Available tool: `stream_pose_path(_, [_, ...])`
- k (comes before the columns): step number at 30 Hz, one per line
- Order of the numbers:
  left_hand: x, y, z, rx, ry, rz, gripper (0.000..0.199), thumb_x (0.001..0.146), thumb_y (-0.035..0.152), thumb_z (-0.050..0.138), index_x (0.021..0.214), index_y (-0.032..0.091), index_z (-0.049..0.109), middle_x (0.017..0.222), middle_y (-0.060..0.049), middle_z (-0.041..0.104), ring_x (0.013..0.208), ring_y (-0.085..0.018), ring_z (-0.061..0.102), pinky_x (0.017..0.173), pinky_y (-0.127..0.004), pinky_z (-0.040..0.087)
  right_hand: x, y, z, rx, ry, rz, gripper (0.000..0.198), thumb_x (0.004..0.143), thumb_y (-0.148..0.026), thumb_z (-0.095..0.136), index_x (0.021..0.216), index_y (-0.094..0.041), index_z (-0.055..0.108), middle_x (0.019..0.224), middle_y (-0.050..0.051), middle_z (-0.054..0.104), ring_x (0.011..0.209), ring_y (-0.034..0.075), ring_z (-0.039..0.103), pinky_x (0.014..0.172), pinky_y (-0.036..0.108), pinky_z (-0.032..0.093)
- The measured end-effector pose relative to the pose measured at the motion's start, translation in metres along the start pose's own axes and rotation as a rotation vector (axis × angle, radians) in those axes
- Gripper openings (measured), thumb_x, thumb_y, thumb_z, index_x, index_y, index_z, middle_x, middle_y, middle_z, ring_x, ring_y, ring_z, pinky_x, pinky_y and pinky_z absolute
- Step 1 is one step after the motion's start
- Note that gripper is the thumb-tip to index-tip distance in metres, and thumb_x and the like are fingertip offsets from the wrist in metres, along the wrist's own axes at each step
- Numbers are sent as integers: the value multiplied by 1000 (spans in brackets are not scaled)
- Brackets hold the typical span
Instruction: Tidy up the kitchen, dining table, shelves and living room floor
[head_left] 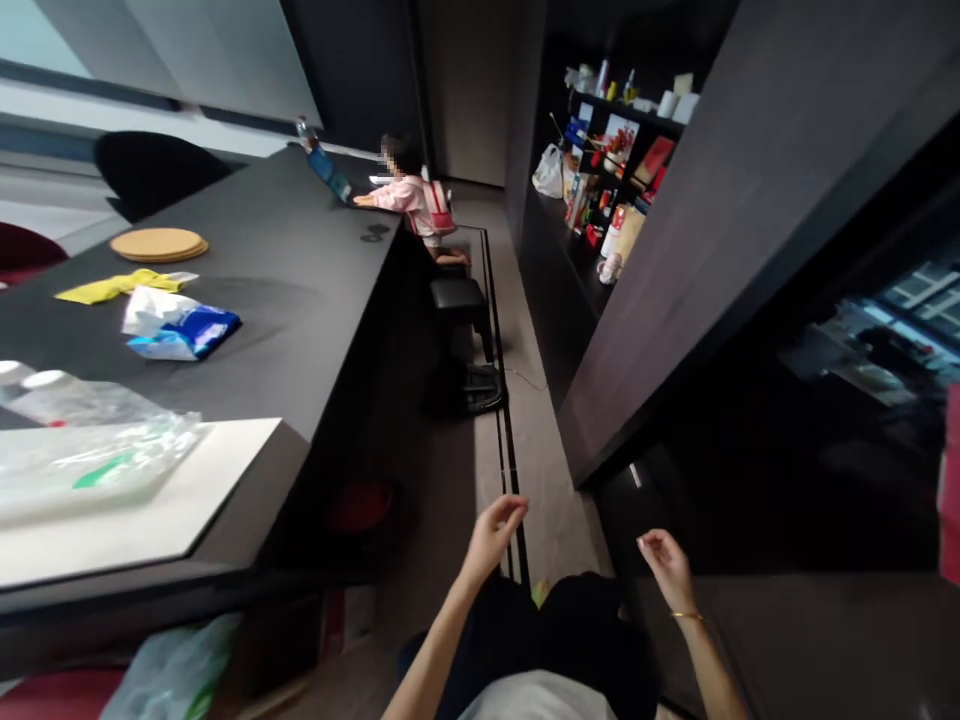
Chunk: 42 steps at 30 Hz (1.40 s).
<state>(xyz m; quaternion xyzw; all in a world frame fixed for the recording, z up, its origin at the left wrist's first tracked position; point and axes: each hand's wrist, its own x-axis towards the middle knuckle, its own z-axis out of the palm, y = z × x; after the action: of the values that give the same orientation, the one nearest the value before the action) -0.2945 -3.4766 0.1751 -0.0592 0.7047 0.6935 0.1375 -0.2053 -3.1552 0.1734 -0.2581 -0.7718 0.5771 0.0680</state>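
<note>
My left hand (496,532) hangs in the air over the floor, low in the middle of the view. Its fingers are loosely bent, with a small gap to the thumb, and I see nothing in it. To the right, in front of the dark cabinet front (720,480), floats my right hand (667,563). Its fingers are half curled and empty, and a thin gold bracelet (686,615) circles that wrist. Neither hand touches anything. The dark table (289,290) stands off to the left of my left hand.
Round mats (159,244), a yellow packet (124,285), a blue tissue pack (196,332) and clear plastic packaging (142,455) lie on the table. A person (412,195) with a pink backpack kneels at its far end. Black stools (457,293) edge the walkway; full shelves (607,170) stand right.
</note>
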Motion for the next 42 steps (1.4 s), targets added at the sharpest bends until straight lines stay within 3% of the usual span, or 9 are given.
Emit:
stream_pose_path(6, [88,1,-70,-133,522,-134,53,59,64,78,85,19,69,84,-3,72,81,-22,70,72,-29,57,214,-108,110,-72,-297,-290,36,73,-56,71,74,-21,64,77,6,69,76,21,68,76,35,57])
stream_pose_path(9, [155,-3,-106,-177,640,-211,61,51,67,80,88,19,68,83,-3,72,76,-22,70,63,-27,56,318,-161,184,-96,-346,-434,31,80,-52,66,84,-20,67,87,8,72,84,21,69,82,37,57])
stream_pose_path(13, [292,18,-152,-169,557,-155,63,51,66,81,92,19,70,94,-6,74,93,-26,70,80,-32,58,451,-228,274,-128,-307,-561,31,83,-47,64,99,-21,68,104,10,72,100,22,68,93,41,55])
stream_pose_path(17, [453,77,-182,-121,311,-21,58,62,67,75,96,20,70,100,-6,74,100,-26,69,92,-36,55,573,-299,329,-175,-186,-612,36,83,-46,63,107,-19,65,112,12,70,107,23,66,94,44,54])
stream_pose_path(21, [593,145,-184,-74,59,121,58,66,69,71,95,19,69,101,-7,73,99,-26,69,94,-37,54,675,-360,348,-223,-25,-628,38,80,-45,64,105,-17,64,113,15,69,108,25,66,94,46,54])
stream_pose_path(24, [669,178,-172,-101,-10,179,56,71,66,70,98,18,68,102,-8,71,100,-24,67,95,-36,52,743,-383,356,-194,67,-628,37,79,-43,65,104,-17,63,113,16,69,107,25,65,94,44,54])
stream_pose_path(30, [785,177,-129,-233,-42,145,52,72,63,73,96,17,69,98,-8,71,96,-22,67,90,-34,53,880,-375,374,-123,274,-522,25,73,-32,67,94,-19,63,108,13,70,107,25,65,100,45,52])
stream_pose_path(34, [871,172,-96,-243,-95,109,53,69,65,74,93,17,70,94,-8,71,93,-22,67,89,-34,53,971,-373,365,-154,447,-491,20,75,-30,64,91,-19,64,106,13,70,106,25,65,102,47,50])
stream_pose_path(42, [1000,215,-68,-274,-77,137,48,74,61,72,94,18,69,95,-7,71,92,-20,66,88,-33,53,1085,-393,359,-147,381,-542,29,79,-35,59,100,-16,64,109,14,70,103,23,66,100,44,50])
